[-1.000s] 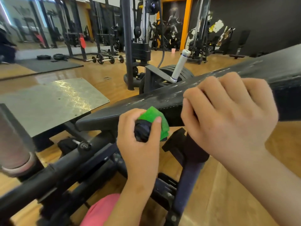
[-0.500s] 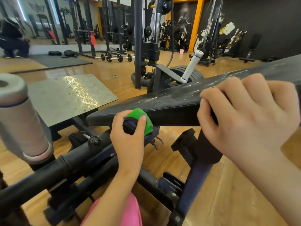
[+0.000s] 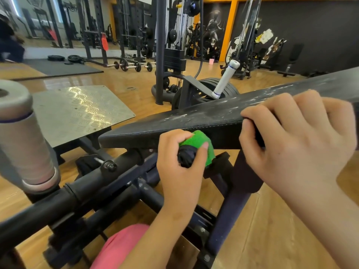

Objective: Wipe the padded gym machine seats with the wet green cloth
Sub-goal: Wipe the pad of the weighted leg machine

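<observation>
In the head view, the left hand point(image 3: 180, 162) reaches up under the near edge of the black padded seat point(image 3: 194, 121), which slants from lower left to upper right and carries pale streaks on its top. Its fingers point(image 3: 171, 139) are curled tight round the green cloth point(image 3: 202, 144), with the thumb pressed on the cloth's right side. The cloth is bunched over a round black knob point(image 3: 185, 157) just below the seat's side edge, and its top touches that edge. The right hand point(image 3: 299, 140) grips the seat further right: its fingers point(image 3: 272, 111) hook over the top of the padding and the thumb lies against the side face. Below the hands, the black frame tube point(image 3: 77, 191) of the machine runs toward the lower left, and a pink-clothed knee point(image 3: 120, 247) shows at the bottom edge. A thick silver bar sleeve point(image 3: 21, 133) stands at the far left, beside a ribbed metal footplate point(image 3: 77, 111). Behind the seat, a white handle point(image 3: 226, 80) sticks up at a tilt. Dumbbells point(image 3: 126, 66) lie on the wooden floor point(image 3: 281, 230) in the background, well apart from the hands.
</observation>
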The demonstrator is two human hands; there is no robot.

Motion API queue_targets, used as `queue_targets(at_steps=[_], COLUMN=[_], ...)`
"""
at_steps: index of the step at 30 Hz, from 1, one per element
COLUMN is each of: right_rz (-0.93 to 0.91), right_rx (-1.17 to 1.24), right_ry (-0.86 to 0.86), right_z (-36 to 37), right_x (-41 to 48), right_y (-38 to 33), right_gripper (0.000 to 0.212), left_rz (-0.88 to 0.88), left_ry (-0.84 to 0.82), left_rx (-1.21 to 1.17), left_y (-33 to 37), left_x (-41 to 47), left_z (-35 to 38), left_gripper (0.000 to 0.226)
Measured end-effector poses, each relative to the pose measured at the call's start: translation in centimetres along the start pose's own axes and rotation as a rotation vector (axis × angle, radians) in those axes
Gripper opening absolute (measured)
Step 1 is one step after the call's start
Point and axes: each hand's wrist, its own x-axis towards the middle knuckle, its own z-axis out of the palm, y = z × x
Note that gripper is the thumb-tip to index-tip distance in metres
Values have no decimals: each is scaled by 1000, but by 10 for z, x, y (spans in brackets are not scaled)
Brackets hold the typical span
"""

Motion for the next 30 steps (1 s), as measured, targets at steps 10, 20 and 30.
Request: queue_targets(at_steps=[10,20,30], right_rz=[155,43,-4], right_rx=[221,156,-4], right_ry=[-251,-464,-236], right_z=[-21,22,40], right_x=[6,-9,-17], right_y=[-25,-84,-88], right_gripper=[19,38,28], left_rz=[-198,-203,-39], left_ry=[99,43,-70], left_rx=[191,129,158], left_y=[-75,-64,-61], left_x=[18,17,32], left_z=[-48,-46,-47], left_gripper=[24,26,25])
